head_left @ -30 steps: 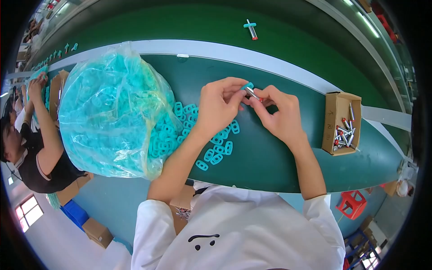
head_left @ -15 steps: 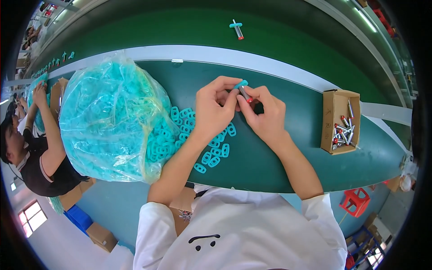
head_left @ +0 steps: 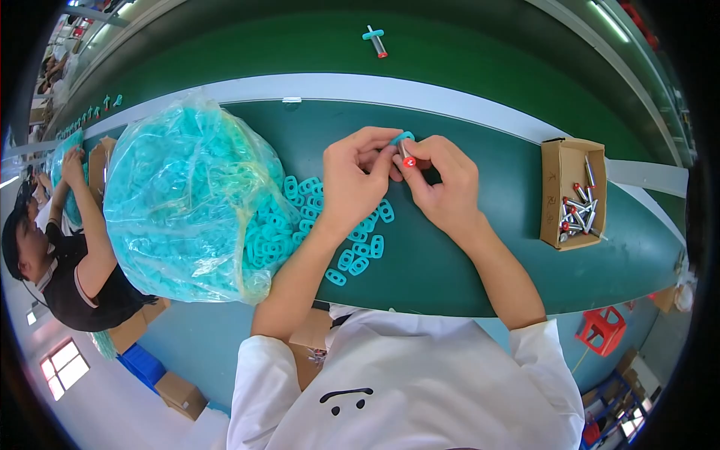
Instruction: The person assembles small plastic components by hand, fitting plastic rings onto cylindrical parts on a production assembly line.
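Above the green table, my left hand (head_left: 352, 172) pinches a teal oval plastic piece (head_left: 405, 137) between closed fingers. My right hand (head_left: 450, 180) is closed on a small metal tube with a red end (head_left: 409, 160), whose top meets the teal piece. Fingers hide part of where the two join. Loose teal pieces (head_left: 358, 266) with holes lie beneath and beside my left forearm. They spill from a big clear bag (head_left: 172, 210) filled with the same pieces, at the left.
At the right stands a cardboard box (head_left: 551, 191) with several red-ended metal tubes. Beyond a pale rail (head_left: 420, 91), a joined tube and teal piece (head_left: 376, 43) lies on a green belt (head_left: 300, 52). Another person (head_left: 67, 262) works at far left. A red stool (head_left: 602, 330) stands lower right.
The joined piece on the belt has shifted left. The tube in my right hand has tipped so its red end shows more toward me. My hands stay nearly in place.
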### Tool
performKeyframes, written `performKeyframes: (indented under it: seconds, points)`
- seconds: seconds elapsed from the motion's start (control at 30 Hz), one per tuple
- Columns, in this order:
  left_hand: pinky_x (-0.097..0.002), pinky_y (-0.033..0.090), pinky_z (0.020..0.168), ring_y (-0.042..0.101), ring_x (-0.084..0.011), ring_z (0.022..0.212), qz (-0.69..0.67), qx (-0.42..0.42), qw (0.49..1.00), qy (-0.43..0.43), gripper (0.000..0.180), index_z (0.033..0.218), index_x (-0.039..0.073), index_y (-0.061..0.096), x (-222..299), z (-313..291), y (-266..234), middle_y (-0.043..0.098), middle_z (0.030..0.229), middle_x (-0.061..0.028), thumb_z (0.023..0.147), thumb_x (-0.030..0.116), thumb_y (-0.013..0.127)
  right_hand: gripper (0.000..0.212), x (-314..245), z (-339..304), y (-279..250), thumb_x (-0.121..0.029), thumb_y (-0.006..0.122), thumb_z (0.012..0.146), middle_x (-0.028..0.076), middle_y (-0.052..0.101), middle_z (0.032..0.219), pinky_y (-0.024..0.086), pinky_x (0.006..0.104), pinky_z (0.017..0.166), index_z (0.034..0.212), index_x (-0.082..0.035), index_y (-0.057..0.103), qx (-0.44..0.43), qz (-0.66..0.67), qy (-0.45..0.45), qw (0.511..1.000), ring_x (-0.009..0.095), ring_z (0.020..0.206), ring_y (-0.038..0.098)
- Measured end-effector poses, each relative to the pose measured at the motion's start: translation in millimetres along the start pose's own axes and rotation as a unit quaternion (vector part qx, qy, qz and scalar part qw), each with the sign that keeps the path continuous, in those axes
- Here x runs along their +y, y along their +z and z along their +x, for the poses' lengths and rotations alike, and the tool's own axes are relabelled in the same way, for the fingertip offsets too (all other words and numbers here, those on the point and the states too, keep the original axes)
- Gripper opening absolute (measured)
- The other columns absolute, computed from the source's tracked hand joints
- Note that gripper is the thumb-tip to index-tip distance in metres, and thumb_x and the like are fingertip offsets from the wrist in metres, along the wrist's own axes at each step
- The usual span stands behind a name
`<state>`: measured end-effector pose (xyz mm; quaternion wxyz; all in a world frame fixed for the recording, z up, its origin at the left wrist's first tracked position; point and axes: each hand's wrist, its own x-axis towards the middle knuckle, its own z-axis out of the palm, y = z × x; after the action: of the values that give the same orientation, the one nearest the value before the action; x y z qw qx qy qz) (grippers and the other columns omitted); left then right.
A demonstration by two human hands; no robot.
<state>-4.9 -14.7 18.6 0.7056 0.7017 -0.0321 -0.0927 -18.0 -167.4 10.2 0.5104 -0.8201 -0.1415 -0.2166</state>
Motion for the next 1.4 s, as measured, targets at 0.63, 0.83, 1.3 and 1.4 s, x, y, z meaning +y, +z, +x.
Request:
performKeyframes:
  seconds: [0.63, 0.83, 1.3, 1.4]
  points:
    - [-0.0206, 0.051, 0.053, 0.068, -0.0082, 0.069, -0.085, 0.025, 0.993, -0.074, 0.019, 0.108, -0.005, 0.070, 0.8, -5.1, 6.8, 0.074, 0.085, -0.0100, 0.092, -0.008, 0.059, 0.032, -0.1, 1.5, 2.2, -0.002, 0.083, 0.072, 0.002, 0.039, 0.054, 0.026, 0.0285, 0.042, 0.067, -0.006, 0.052, 0.067, -0.070, -0.026, 0.995, 0.013, 0.047, 0.036]
    - [-0.0195, 0.049, 0.055, 0.065, -0.0071, 0.071, -0.085, 0.019, 0.993, -0.079, 0.018, 0.110, -0.007, 0.068, 6.0, -6.3, 6.0, 0.073, 0.090, -0.0092, 0.094, -0.007, 0.060, 0.037, -1.4, 2.4, 3.4, 0.001, 0.083, 0.071, 0.001, 0.037, 0.052, 0.024, 0.0292, 0.043, 0.061, -0.006, 0.048, 0.071, -0.083, -0.056, 0.992, 0.013, 0.046, 0.033]
    - [-0.0189, 0.051, 0.058, 0.067, -0.0062, 0.072, -0.072, 0.018, 0.996, -0.040, 0.020, 0.109, -0.005, 0.070, 0.7, -4.5, 9.5, 0.074, 0.087, -0.0093, 0.092, -0.008, 0.060, 0.034, -0.3, 4.2, 0.4, -0.003, 0.085, 0.070, 0.002, 0.039, 0.052, 0.023, 0.0287, 0.043, 0.060, -0.007, 0.052, 0.067, -0.071, -0.034, 0.995, 0.013, 0.045, 0.033]
    - [-0.0195, 0.052, 0.058, 0.068, -0.0067, 0.072, -0.073, 0.022, 0.996, -0.037, 0.020, 0.110, -0.005, 0.069, -0.3, -3.8, 8.6, 0.074, 0.087, -0.0088, 0.092, -0.007, 0.060, 0.029, 0.0, 1.8, -0.2, -0.004, 0.085, 0.071, 0.000, 0.045, 0.055, 0.025, 0.0263, 0.043, 0.065, -0.006, 0.056, 0.064, -0.074, -0.015, 0.995, 0.010, 0.046, 0.036]
